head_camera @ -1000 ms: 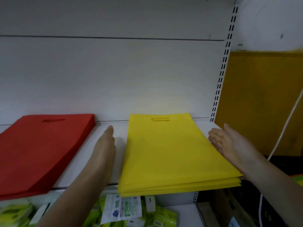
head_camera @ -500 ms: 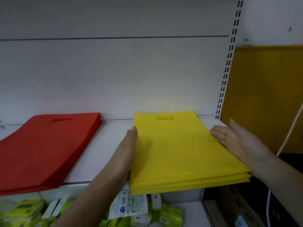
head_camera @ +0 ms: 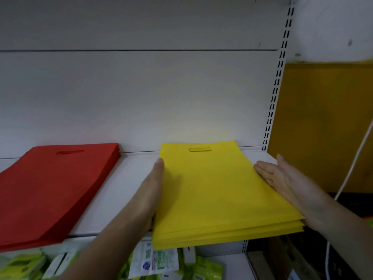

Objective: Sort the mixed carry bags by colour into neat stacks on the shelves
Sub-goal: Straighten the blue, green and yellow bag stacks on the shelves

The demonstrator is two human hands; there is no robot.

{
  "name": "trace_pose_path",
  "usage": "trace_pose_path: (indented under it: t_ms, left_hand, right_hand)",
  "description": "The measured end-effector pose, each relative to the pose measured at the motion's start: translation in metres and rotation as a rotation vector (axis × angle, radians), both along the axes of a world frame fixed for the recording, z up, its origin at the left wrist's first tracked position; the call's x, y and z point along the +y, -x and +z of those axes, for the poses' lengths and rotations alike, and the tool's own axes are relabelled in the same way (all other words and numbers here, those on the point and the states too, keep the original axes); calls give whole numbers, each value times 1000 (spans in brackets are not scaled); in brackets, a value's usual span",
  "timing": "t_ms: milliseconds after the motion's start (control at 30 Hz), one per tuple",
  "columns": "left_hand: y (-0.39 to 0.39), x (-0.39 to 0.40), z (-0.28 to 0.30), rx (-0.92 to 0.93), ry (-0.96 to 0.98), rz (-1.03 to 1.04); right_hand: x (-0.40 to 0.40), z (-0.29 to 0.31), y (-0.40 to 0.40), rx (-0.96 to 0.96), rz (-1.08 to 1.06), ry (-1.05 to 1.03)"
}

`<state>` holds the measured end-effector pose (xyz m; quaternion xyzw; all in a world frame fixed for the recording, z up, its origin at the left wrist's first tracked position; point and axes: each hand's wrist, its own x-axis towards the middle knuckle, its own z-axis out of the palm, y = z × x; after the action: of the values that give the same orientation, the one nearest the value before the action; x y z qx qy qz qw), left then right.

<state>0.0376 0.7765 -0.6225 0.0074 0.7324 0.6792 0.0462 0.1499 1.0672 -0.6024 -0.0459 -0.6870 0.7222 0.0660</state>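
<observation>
From the head camera, the yellow stack of bags (head_camera: 218,190) lay flat on the white shelf (head_camera: 129,178), cut-out handles toward the back panel, front edge hanging just past the shelf lip. The left hand (head_camera: 149,193) stood on edge against the stack's left side, fingers straight and pressed together, grip flat rather than closed, touching the bags along their length. The right hand (head_camera: 288,184) mirrored it on the right side, palm facing inward, fingers extended and slightly fanned, laid against the stack's right edge. Neither hand pinched anything; both were open and flat, bracketing the yellow bags between them.

Off to the left, well apart, the red stack of bags (head_camera: 52,190) sat on the same shelf, handles also toward the back, its near corner overhanging the lip. Below, green and white packets (head_camera: 159,261) crowded the lower shelf. A slotted upright (head_camera: 276,85) ran up on the right, with a white cable (head_camera: 351,166) beyond it.
</observation>
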Motion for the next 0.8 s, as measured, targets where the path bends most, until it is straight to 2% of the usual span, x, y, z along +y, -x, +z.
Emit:
trace_pose_path:
  t_ms: [67,167,300,367,533,633,733,800]
  left_hand:
    - [-11,6,9,-23,-79,-31]
    - [-12,-9,21,2,-229,9]
    - [25,-6,45,10,-243,58]
    - [36,11,47,-41,-222,84]
    - [56,22,28,-60,-140,57]
    - [39,25,45,-101,-198,112]
    - [32,29,44,-117,-178,13]
    - [41,32,39,-143,-200,29]
  right_hand:
    - [-1,1,0,7,35,10]
    - [14,2,14,8,-79,50]
    - [26,7,46,-7,-170,84]
    - [25,8,67,-41,-227,80]
    - [8,23,93,-151,-130,67]
    - [13,20,98,-118,-154,160]
    - [13,16,99,-113,-134,134]
    - [12,17,99,-109,-119,130]
